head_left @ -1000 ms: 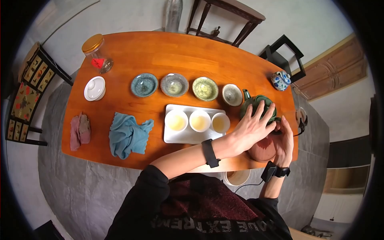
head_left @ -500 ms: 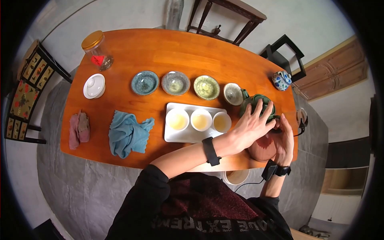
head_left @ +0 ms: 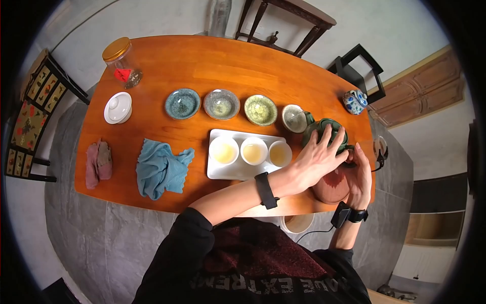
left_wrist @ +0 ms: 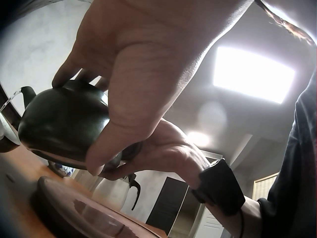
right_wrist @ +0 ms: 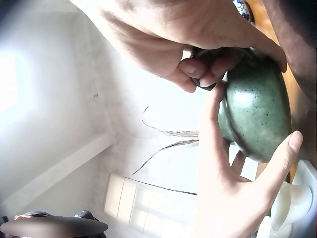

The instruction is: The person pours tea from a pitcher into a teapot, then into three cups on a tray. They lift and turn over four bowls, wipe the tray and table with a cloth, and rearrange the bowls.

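Note:
Both hands hold a dark green teapot (right_wrist: 257,106), tilted above the table with its spout over the small grey-white bowl (head_left: 292,117). My left hand (head_left: 315,164) spreads its fingers over the lid and top, its thumb against the lower body. My right hand (head_left: 360,177) curls its fingers round the handle, mostly hidden in the head view. A thin stream leaves the spout in the left wrist view. Below the pot is a round reddish-brown stand (head_left: 329,190) with a dark wet patch. Left of it, a white tray (head_left: 217,175) carries three cups of pale yellow tea.
Three glazed bowls, blue (head_left: 183,104), grey (head_left: 221,105) and yellow-green (head_left: 260,110), line up behind the tray. On the left are a blue cloth (head_left: 163,169), a white lidded bowl (head_left: 118,108) and a gold-lidded jar (head_left: 121,63). A blue-and-white pot (head_left: 355,102) stands far right.
The teapot has tipped to the left, its spout coming over the grey-white bowl's rim. Both hands keep their hold on it. The cups, tray and cloth stay in place.

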{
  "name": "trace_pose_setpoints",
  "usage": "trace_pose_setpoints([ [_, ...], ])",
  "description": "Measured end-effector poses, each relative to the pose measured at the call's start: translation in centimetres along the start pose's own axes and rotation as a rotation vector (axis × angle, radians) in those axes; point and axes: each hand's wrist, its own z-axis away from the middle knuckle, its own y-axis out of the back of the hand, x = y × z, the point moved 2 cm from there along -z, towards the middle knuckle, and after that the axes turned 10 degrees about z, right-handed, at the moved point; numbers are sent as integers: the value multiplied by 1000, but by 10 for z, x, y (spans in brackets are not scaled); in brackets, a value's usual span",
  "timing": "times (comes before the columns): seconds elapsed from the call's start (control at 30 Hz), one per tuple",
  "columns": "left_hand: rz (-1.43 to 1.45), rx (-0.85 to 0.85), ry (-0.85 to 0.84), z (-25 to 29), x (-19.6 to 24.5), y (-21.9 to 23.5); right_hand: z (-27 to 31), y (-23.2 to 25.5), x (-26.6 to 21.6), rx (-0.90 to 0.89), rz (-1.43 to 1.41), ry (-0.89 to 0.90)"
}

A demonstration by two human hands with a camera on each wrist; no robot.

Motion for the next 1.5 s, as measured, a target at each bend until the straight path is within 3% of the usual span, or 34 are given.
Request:
trace_pose_setpoints([
  [1.5,10,-15,-20,0,1,2,4,0,-1,27,0,14],
])
